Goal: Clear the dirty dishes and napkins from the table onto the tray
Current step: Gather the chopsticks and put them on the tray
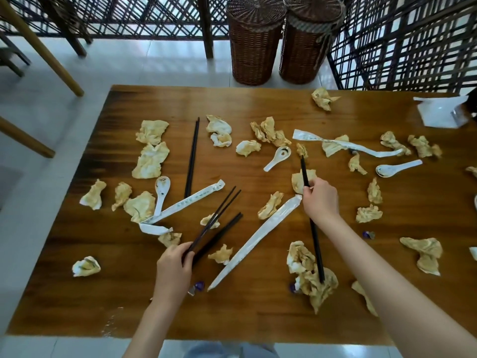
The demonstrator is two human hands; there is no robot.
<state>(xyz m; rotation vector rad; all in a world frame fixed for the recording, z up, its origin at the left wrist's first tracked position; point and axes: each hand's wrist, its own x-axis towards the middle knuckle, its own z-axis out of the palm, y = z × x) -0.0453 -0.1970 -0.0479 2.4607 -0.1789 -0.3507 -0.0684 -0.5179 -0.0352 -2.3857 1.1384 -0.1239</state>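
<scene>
My left hand [173,270] grips the near ends of several black chopsticks [219,218] that fan out away from me over the wooden table [247,319]. My right hand [321,200] holds another pair of black chopsticks [316,244] near its far end, lying almost straight toward me. A third pair of chopsticks [192,158] lies loose at the centre left. Three white ceramic spoons [161,192] [278,157] [396,168] lie on the table. Several crumpled stained napkins [151,161] and white paper chopstick sleeves [255,241] are scattered all over it. No tray is in view.
A white napkin holder [442,112] stands at the far right corner. Two wicker baskets [254,42] [307,45] stand on the floor beyond the table, with dark lattice screens behind. Wooden chair legs [44,47] are at the far left. Small purple wrappers [197,286] lie near the front.
</scene>
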